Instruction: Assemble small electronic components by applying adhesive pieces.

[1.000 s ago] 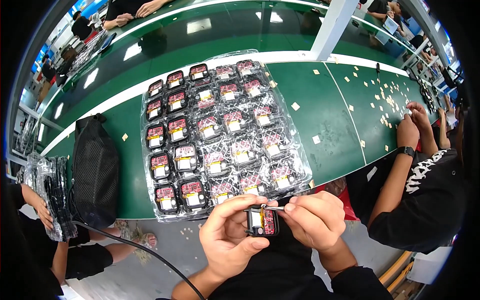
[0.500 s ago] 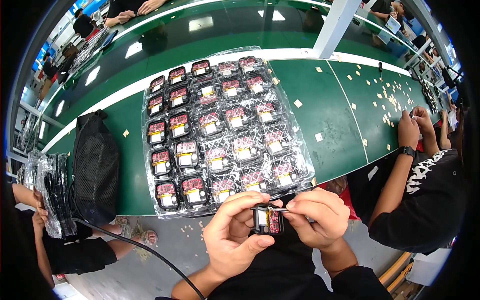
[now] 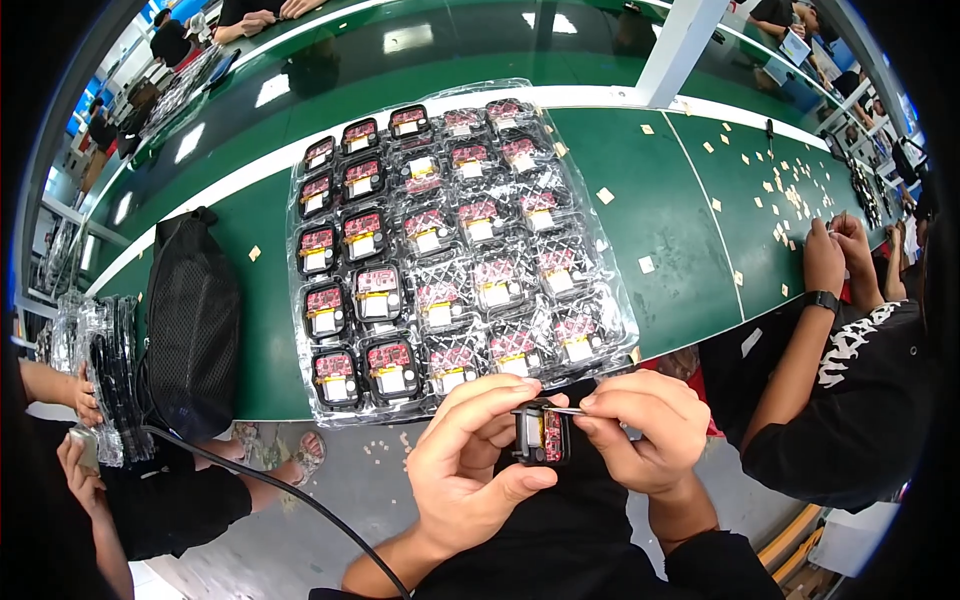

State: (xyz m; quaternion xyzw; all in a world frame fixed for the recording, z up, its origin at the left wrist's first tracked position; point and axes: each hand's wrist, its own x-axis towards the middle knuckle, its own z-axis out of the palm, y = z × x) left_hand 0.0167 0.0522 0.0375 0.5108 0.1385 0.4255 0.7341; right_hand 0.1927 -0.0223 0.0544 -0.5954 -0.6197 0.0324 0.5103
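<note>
Green matting covers the long workbench [image 3: 640, 160], its far half glossy with reflected ceiling lights and split off by a white stripe; small tan squares [image 3: 790, 190] lie scattered toward the right end. On the near half sits a clear plastic tray [image 3: 450, 250] whose pockets hold rows of small black modules with red and yellow parts. A black mesh bag [image 3: 190, 310] rests just left of it, a black cable trailing down from it. Below the bench edge, over grey floor, the left hand [image 3: 470, 475] pinches a small black module [image 3: 540, 435] between thumb and fingers, while the right hand [image 3: 645, 430] closes on what seems a thin metal tool touching its top, too small to make out for sure. A co-worker's hands [image 3: 835, 250] work at the right, another's at the left edge by a stack of trays [image 3: 90, 350], partly cut off.
</note>
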